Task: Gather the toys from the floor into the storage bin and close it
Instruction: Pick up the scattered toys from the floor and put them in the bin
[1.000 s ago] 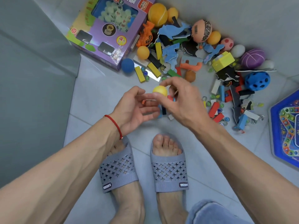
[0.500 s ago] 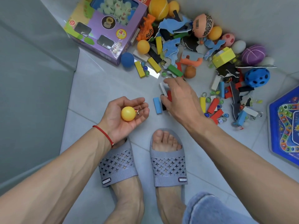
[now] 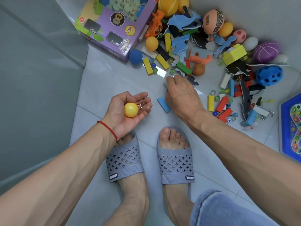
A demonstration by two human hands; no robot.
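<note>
Now we cupped the yellow ball (image 3: 131,109) in our left hand (image 3: 128,111), passed from the right hand (image 3: 180,95), which curled down among floor blocks (image 3: 163,104); grasp unclear. Bin unseen.

Bare floor tile (image 3: 114,82) lies open left of the blue block (image 3: 163,104), up to the grey wall panel (image 3: 37,79); right of and beyond the block toys crowd the floor, purple box (image 3: 114,28) far-left, board game (image 3: 291,126) far right, slippered feet (image 3: 175,159) on its near side.
</note>
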